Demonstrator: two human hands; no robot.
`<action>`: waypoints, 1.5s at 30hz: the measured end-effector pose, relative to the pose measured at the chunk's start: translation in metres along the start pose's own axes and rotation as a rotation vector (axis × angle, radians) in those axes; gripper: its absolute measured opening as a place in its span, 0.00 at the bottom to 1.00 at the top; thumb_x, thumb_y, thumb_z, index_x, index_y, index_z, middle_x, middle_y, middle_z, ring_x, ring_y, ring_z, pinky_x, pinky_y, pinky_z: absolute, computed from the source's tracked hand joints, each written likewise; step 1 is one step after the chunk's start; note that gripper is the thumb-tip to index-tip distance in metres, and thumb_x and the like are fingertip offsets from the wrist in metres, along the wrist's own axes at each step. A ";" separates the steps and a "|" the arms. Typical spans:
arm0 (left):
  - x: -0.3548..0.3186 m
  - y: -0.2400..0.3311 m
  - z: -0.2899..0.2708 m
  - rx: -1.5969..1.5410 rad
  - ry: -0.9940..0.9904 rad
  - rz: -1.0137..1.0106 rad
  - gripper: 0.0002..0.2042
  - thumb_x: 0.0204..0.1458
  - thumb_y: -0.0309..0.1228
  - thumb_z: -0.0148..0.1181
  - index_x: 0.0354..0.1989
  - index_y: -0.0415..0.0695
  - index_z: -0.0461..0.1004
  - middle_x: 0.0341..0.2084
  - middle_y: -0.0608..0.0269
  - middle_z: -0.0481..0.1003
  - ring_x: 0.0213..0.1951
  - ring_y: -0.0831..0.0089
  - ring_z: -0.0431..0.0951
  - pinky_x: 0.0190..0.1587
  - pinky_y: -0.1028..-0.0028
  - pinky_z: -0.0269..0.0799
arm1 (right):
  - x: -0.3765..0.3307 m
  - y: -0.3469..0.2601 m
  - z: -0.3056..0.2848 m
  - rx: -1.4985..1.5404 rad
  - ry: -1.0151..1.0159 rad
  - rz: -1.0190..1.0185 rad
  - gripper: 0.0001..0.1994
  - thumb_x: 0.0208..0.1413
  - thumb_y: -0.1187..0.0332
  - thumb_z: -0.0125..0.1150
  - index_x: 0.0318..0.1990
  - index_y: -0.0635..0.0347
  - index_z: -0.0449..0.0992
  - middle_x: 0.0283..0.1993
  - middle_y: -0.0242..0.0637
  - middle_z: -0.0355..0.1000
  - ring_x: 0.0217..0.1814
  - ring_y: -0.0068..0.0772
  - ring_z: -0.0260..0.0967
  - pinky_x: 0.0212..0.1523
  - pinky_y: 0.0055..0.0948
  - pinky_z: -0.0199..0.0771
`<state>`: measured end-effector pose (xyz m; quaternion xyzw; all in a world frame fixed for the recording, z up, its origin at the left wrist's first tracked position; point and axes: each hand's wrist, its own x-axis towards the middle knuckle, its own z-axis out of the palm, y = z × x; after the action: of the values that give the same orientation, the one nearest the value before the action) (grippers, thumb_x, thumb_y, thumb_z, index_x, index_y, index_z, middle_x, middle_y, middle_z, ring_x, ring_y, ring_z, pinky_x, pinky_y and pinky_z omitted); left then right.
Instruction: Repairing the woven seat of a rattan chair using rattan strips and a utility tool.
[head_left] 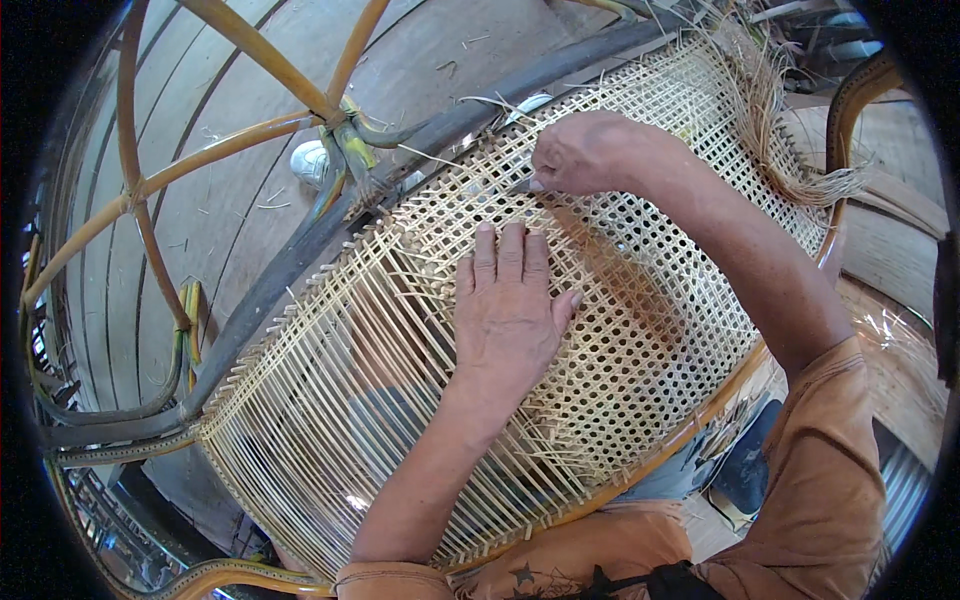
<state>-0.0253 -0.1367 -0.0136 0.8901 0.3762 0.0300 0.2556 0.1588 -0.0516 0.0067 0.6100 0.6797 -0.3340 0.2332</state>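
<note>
— What's that across the lap, then?

— A woven cane panel (640, 330), stretched in a curved rattan frame (300, 250), lying slantwise in front of the person, tilted from the lower left up to the far right. The right half is already the tight open-hole pattern; the lower left is only bare parallel strands (300, 420).

— And the hands?

— The left hand (508, 310) lies flat on the weave near the middle, fingers straight and together, thumb out to the side, gripping nothing, just pressing down. The right hand (585, 152) is up at the far edge, fingers curled in a pinch on something thin at the weave. It looks like a cane strand or a small tool tip; I can't make out which from here.

— So what stage is it?

— I'd judge a strand is being worked through near the top rail, right where the finished pattern meets the open part. The next move, to my eye, calls for a steady pull along the row while the flat hand keeps the panel from lifting, and care to go over and under the right crossings.

— Anything else about?

— Loose cane ends (790, 150) fan out at the far right corner. There's a plank floor (230, 200) beneath with stray slivers, something small and white (310, 162) on it beyond the frame, and more bent rattan poles (140, 190) on the left. The person wears orange sleeves (830, 470).
</note>
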 end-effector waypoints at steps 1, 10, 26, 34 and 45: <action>0.000 0.000 0.000 -0.001 -0.016 0.004 0.29 0.51 0.46 0.53 0.56 0.37 0.62 0.56 0.49 0.60 0.60 0.50 0.55 0.61 0.56 0.51 | 0.000 0.001 0.001 -0.001 0.011 -0.003 0.15 0.55 0.55 0.52 0.32 0.58 0.77 0.27 0.43 0.74 0.29 0.44 0.72 0.34 0.41 0.70; 0.003 0.002 -0.001 -0.042 -0.010 -0.018 0.29 0.49 0.44 0.57 0.55 0.37 0.62 0.55 0.49 0.60 0.60 0.50 0.55 0.60 0.54 0.51 | -0.006 -0.010 -0.001 -0.169 0.127 -0.047 0.15 0.53 0.59 0.53 0.31 0.64 0.78 0.32 0.47 0.75 0.37 0.45 0.74 0.40 0.39 0.74; 0.003 -0.001 0.001 -0.095 -0.022 -0.024 0.30 0.47 0.42 0.60 0.55 0.36 0.62 0.55 0.49 0.59 0.60 0.49 0.56 0.59 0.53 0.52 | 0.018 0.005 -0.013 -0.160 -0.082 -0.117 0.19 0.49 0.51 0.56 0.28 0.61 0.78 0.26 0.44 0.73 0.28 0.46 0.71 0.32 0.41 0.70; 0.005 -0.001 -0.010 -0.070 0.037 0.000 0.25 0.46 0.36 0.59 0.52 0.37 0.65 0.51 0.48 0.63 0.56 0.51 0.61 0.56 0.56 0.57 | 0.014 0.012 -0.002 -0.180 0.214 -0.323 0.23 0.52 0.47 0.53 0.23 0.61 0.77 0.23 0.45 0.72 0.29 0.50 0.71 0.31 0.44 0.71; 0.037 -0.098 -0.043 0.005 0.309 -0.252 0.12 0.47 0.28 0.56 0.42 0.42 0.72 0.44 0.56 0.70 0.48 0.59 0.68 0.51 0.61 0.62 | 0.007 -0.037 -0.027 -0.095 0.253 -0.107 0.19 0.56 0.55 0.50 0.30 0.64 0.77 0.30 0.46 0.75 0.37 0.47 0.73 0.40 0.40 0.73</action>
<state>-0.0737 -0.0347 -0.0281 0.8215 0.5193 0.1333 0.1942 0.1234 -0.0278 0.0259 0.5986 0.7501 -0.2339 0.1561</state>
